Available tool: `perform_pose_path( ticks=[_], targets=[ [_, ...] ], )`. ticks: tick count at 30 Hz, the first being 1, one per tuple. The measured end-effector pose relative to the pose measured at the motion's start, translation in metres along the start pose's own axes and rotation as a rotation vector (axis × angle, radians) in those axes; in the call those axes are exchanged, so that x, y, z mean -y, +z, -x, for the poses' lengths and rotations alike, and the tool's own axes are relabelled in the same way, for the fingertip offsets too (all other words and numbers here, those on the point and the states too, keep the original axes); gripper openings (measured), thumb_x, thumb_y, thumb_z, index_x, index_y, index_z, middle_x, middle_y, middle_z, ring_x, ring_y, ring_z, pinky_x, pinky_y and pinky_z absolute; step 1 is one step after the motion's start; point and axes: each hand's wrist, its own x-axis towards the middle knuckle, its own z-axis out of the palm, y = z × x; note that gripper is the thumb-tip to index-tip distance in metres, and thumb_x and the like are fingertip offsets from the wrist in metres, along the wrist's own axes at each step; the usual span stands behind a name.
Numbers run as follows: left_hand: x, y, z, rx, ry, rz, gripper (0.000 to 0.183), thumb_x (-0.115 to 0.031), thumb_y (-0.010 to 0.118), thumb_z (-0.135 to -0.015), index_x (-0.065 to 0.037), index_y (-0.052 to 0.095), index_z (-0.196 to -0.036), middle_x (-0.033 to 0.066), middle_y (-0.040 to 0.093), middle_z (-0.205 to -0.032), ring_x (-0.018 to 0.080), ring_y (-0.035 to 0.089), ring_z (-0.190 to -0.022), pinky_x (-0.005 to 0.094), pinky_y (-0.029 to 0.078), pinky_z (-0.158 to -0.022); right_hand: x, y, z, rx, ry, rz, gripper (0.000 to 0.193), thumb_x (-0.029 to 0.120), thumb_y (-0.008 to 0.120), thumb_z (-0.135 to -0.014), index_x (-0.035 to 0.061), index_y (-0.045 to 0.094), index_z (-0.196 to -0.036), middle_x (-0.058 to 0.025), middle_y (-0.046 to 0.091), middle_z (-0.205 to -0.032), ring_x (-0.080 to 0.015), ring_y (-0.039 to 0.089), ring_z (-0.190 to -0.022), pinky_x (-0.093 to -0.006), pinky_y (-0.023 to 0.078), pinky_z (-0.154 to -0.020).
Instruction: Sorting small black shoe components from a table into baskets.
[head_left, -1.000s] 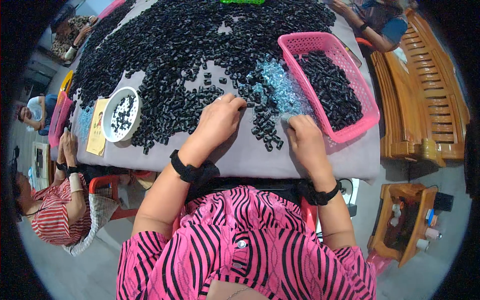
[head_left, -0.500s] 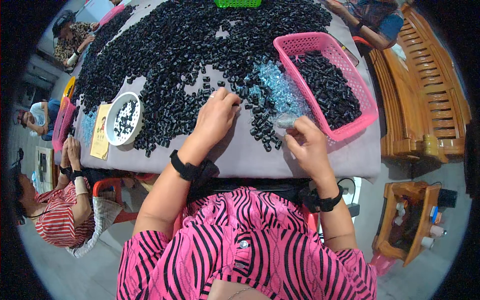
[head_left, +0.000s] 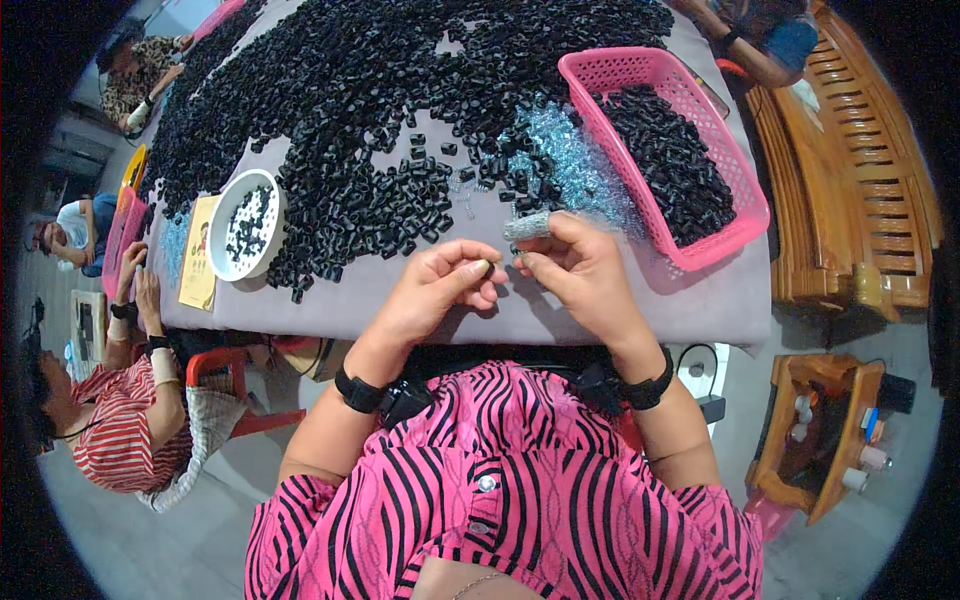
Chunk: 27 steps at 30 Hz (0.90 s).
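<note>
Both hands are close together over the near part of the cloth-covered table. My left hand point(head_left: 447, 287) is closed, thumb against curled fingers; whatever it pinches is too small to make out. My right hand point(head_left: 588, 272) has a silvery-grey wrap point(head_left: 526, 227) around a fingertip. Its thumb and finger pinch together at a tiny dark spot that I cannot identify. Beyond the hands spreads a large heap of small black tube-like pieces point(head_left: 350, 190). A pile of small clear bluish pieces point(head_left: 570, 160) lies past my right hand, with a few clear pieces point(head_left: 465, 188) loose on the cloth.
A pink basket point(head_left: 668, 255) of black pieces stands at the right. To the left are a white bowl point(head_left: 232, 268) with black pieces and a yellow booklet point(head_left: 197, 285). People sit around the table. A wooden bench point(head_left: 850, 170) and small wooden stand point(head_left: 815, 480) are on the right.
My left hand has come back from the heap's edge toward me. My right hand has shifted left to meet it. The black pieces that lay between the hands no longer show there.
</note>
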Motion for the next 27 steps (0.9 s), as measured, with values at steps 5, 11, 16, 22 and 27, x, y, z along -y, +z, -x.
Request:
perform_pose_path(
  ticks=[5,11,16,22,27],
  targets=[
    [0.015,-0.004,0.0,0.023,0.038,0.085,0.024,-0.012,0.05,-0.098,0.001,0.05,-0.119,0.0128,0.065,-0.097,0.0122,0.063,-0.074,0.0262,0.056,-0.065,0.0,0.017,-0.002,0.06,0.034,0.06,0.016,-0.004,0.059,-0.083,-0.0041,0.061,-0.098,-0.0072,0.059,-0.088,-0.0148,0.065,-0.078,-0.0255,0.053,-0.066],
    [0.019,-0.006,-0.001,0.017,0.069,0.086,0.025,-0.011,0.05,-0.098,-0.001,0.048,-0.12,0.0117,0.066,-0.092,0.0114,0.063,-0.071,0.0248,0.055,-0.064,-0.007,0.017,-0.001,0.068,-0.032,0.212,0.016,-0.002,0.061,-0.083,-0.0023,0.061,-0.099,-0.0098,0.059,-0.085,-0.0158,0.064,-0.074,-0.0267,0.051,-0.064],
    [0.018,-0.006,-0.001,0.008,0.066,0.063,0.024,-0.011,0.05,-0.097,-0.001,0.049,-0.12,0.0112,0.066,-0.092,0.0109,0.063,-0.071,0.0239,0.054,-0.064,-0.005,0.017,0.0,0.072,-0.031,0.267,0.015,-0.002,0.061,-0.083,-0.0028,0.061,-0.099,-0.0089,0.058,-0.084,-0.0147,0.063,-0.072,-0.0263,0.05,-0.063],
    [0.016,-0.004,-0.003,0.033,0.027,0.038,0.025,-0.016,0.051,-0.098,0.002,0.055,-0.116,0.01,0.065,-0.092,0.0123,0.064,-0.071,0.0262,0.056,-0.066,-0.009,0.014,0.0,0.05,0.014,0.154,0.013,-0.002,0.06,-0.083,-0.0026,0.061,-0.096,-0.0071,0.057,-0.083,-0.0118,0.062,-0.073,-0.0258,0.049,-0.062],
    [0.015,-0.003,-0.005,-0.027,0.085,0.099,0.021,-0.017,0.05,-0.098,-0.001,0.056,-0.11,0.0083,0.065,-0.093,0.0122,0.064,-0.075,0.0251,0.056,-0.066,-0.014,0.01,0.004,-0.015,-0.061,0.152,0.014,-0.002,0.06,-0.082,-0.0022,0.061,-0.096,-0.0061,0.056,-0.083,-0.0098,0.06,-0.073,-0.0244,0.049,-0.062]
  ],
)
